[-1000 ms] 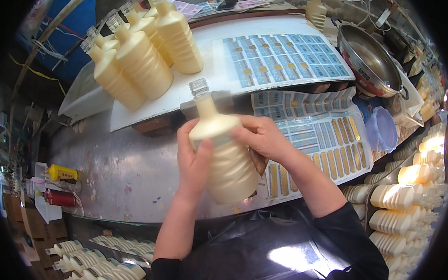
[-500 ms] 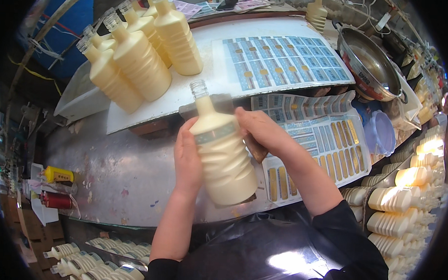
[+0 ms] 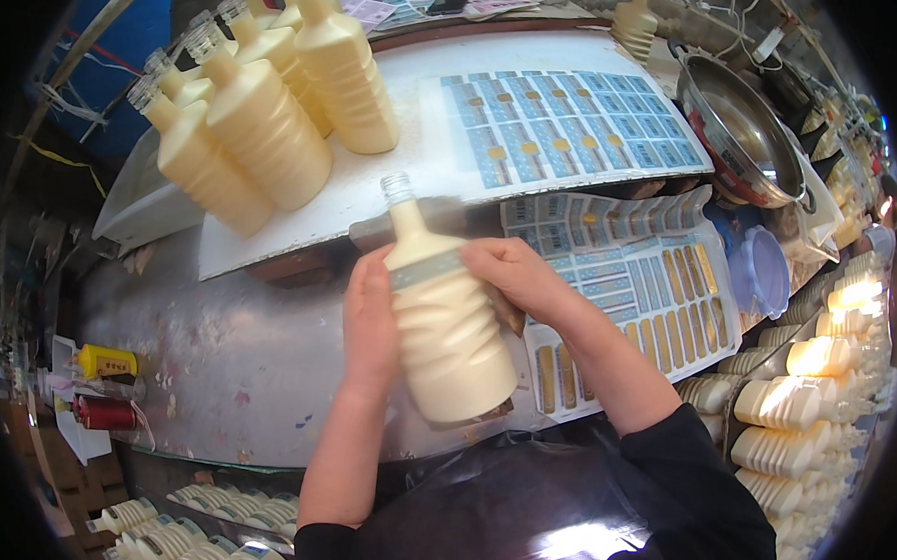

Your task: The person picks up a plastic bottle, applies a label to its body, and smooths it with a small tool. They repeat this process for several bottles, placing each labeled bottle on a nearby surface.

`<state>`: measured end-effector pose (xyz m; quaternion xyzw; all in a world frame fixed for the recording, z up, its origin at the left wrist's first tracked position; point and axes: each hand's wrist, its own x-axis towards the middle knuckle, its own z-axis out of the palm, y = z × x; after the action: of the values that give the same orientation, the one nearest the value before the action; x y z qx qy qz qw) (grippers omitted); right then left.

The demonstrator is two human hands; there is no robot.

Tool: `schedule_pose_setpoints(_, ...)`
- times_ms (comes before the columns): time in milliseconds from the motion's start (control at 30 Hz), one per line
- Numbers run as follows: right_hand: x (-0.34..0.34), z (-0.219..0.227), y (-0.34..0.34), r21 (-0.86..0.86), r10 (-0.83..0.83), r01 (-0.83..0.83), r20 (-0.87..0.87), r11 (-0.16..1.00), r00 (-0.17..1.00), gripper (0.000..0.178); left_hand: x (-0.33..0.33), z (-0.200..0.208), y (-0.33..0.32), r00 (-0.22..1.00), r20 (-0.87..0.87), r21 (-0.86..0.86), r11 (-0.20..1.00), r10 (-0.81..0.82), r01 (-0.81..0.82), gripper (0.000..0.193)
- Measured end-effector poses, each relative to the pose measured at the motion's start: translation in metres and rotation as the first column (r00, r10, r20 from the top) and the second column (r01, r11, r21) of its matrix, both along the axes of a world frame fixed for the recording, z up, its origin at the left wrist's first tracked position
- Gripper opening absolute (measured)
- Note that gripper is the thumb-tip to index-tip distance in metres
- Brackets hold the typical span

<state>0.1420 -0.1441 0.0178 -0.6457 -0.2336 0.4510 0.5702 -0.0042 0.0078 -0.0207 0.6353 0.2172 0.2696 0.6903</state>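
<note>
A cream-coloured bottle with a clear threaded neck stands tilted between my hands, in the middle of the view. Around its shoulder runs a grey-blue label strip. My left hand wraps the bottle's left side, fingers along the shoulder. On the right, my right hand presses its fingers on the strip's right end. Behind the bottle, a brown block shows in part. To the right lie sheets of blue and gold labels, partly covered by my right forearm.
Several cream bottles stand on the white board at the back left, beside a blue label sheet. A metal pan and a lilac bucket are at right. Many bottles lie stacked at far right. Thread spools sit at left.
My right hand has moved down and left, from the bottle's upper shoulder onto the label strip's right end. My left hand keeps its hold. The whole view has shifted slightly.
</note>
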Motion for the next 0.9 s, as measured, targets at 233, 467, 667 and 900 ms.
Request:
schedule_pose_setpoints(233,0.0,0.015,0.003,-0.063,-0.015,0.013,-0.022,0.998,1.0,0.05,-0.005,0.003,-0.003,0.999,0.002,-0.046,0.998,0.035,-0.035,0.045)
schedule_pose_setpoints(467,-0.002,0.018,0.005,-0.023,0.022,-0.022,0.013,0.999,1.0,0.038,-0.003,0.016,-0.011,0.993,-0.115,-0.019,1.0,0.015,-0.017,0.045)
schedule_pose_setpoints(667,0.006,0.01,-0.002,0.025,0.075,-0.072,-0.125,0.997,0.989,0.035,-0.002,0.012,-0.007,0.999,-0.043,-0.11,0.994,0.003,-0.008,0.04)
schedule_pose_setpoints(900,0.024,0.002,-0.018,0.207,-0.259,0.302,-0.211,0.93,0.943,0.02,-0.006,0.007,-0.003,0.998,-0.024,-0.168,0.984,0.061,-0.065,0.046)
